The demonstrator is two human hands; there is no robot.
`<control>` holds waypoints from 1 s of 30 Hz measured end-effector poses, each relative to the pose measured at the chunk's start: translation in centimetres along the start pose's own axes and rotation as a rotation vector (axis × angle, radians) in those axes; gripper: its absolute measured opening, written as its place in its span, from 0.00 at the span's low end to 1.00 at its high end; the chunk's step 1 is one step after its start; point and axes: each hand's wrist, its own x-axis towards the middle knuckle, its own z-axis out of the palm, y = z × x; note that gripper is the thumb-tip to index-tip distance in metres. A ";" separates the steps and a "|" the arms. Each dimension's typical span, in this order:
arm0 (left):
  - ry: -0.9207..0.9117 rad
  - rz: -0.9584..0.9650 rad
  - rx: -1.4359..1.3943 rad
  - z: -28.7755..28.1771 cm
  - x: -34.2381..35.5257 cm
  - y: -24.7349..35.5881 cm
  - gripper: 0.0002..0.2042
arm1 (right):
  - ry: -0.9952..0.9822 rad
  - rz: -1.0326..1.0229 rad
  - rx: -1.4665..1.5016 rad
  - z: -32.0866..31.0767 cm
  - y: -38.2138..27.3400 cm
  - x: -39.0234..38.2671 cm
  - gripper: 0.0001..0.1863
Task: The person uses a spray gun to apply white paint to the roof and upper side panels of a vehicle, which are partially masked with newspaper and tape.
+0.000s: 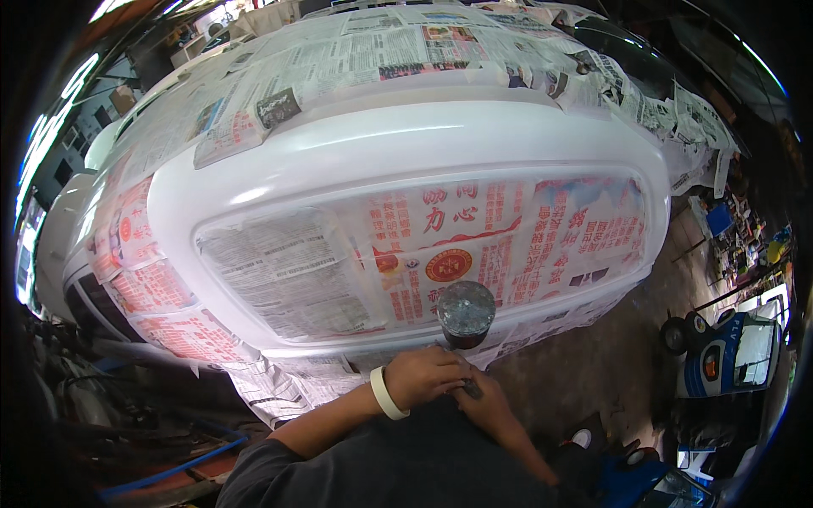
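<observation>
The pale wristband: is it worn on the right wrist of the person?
No, the wristband circles the wrist of the left hand, while no band shows at the right hand.

Just left of the right hand (pixel 491 408), which grips a handle (pixel 472 389), is the left hand (pixel 422 376). Just ahead sits a cup (pixel 467 311); beyond, newspaper (pixel 279 262) inside a window frame (pixel 423 173). Well right stands a machine (pixel 716 360); well left, a hose (pixel 174 471).
</observation>
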 end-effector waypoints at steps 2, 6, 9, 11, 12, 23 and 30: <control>-0.004 0.008 -0.007 -0.1 0.2 0.2 0.11 | 0.016 0.022 -0.024 0.1 0.4 -0.3 0.29; 0.021 0.038 0.000 0.2 -0.1 0.0 0.11 | 0.014 0.050 -0.029 0.0 -0.5 -0.3 0.29; 0.148 -0.015 -0.102 -0.3 0.1 0.9 0.12 | 0.073 -0.034 0.055 -0.1 -1.1 -0.2 0.27; 0.279 -0.176 -0.267 0.6 -0.9 1.8 0.12 | 0.165 -0.017 0.187 -0.6 -3.4 -0.1 0.24; 0.376 -0.170 -0.380 1.6 -1.5 1.1 0.13 | 0.210 -0.008 0.255 -0.9 -4.9 0.0 0.23; -0.050 -0.548 -1.536 5.1 1.1 -0.2 0.07 | 0.312 -0.302 0.500 -3.4 -14.2 2.8 0.26; 0.001 -0.541 -1.480 3.9 1.9 0.6 0.06 | 0.376 -0.353 0.464 -3.2 -14.8 3.5 0.24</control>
